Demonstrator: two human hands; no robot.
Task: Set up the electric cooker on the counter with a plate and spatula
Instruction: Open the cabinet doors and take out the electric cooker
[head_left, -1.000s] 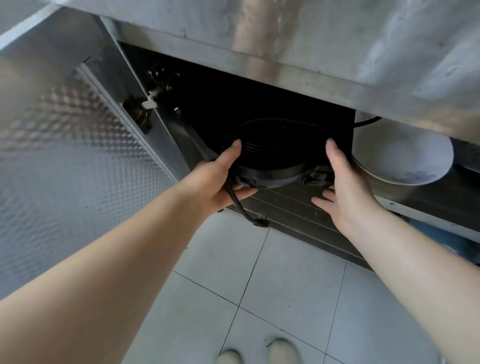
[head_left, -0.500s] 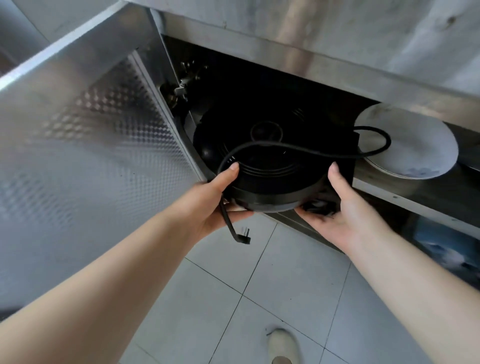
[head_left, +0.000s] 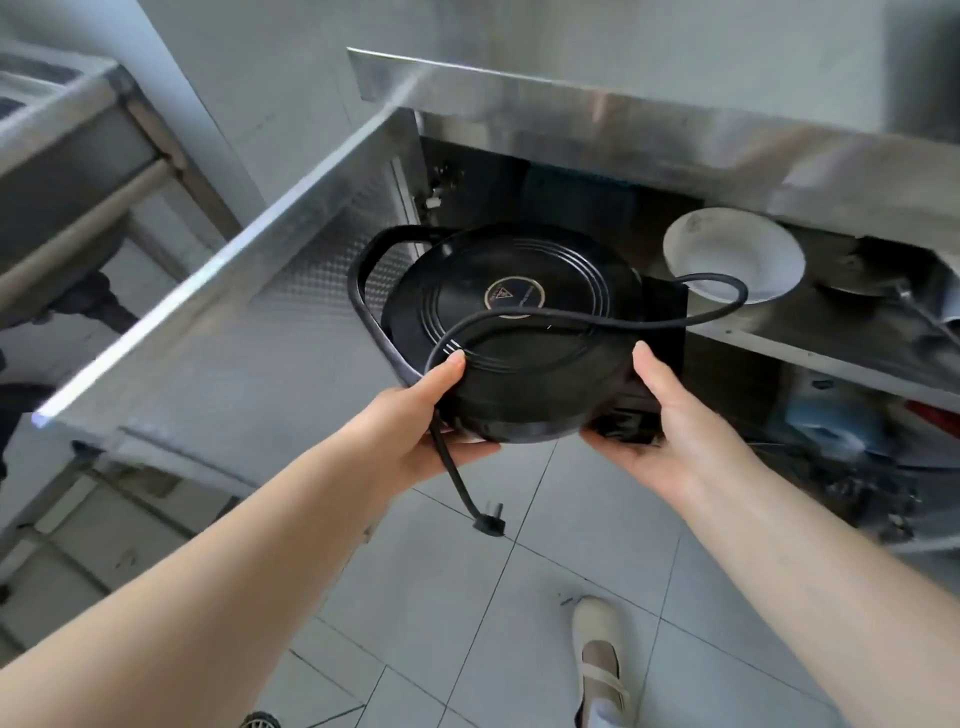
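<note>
The round black electric cooker (head_left: 519, 332) is held in the air in front of the open steel cabinet. My left hand (head_left: 421, 426) grips its near-left edge and pinches the black power cord (head_left: 363, 306), whose plug (head_left: 488, 525) dangles below. My right hand (head_left: 670, 431) supports the near-right side from underneath. The cord loops over the cooker's top and trails right toward a white plate (head_left: 737, 249) lying on the cabinet shelf. No spatula is clearly visible.
The cabinet door (head_left: 234, 312) stands swung open to the left. The steel counter edge (head_left: 623, 124) overhangs the cabinet. Metal utensils (head_left: 919, 306) and clutter fill the shelves at right. A steel sink frame (head_left: 78, 156) stands far left. Tiled floor (head_left: 467, 597) and my shoe (head_left: 602, 660) lie below.
Both hands have pulled the cooker out of the dark cabinet and lifted it toward me. The cord now lies looped over its top, and the plug hangs free.
</note>
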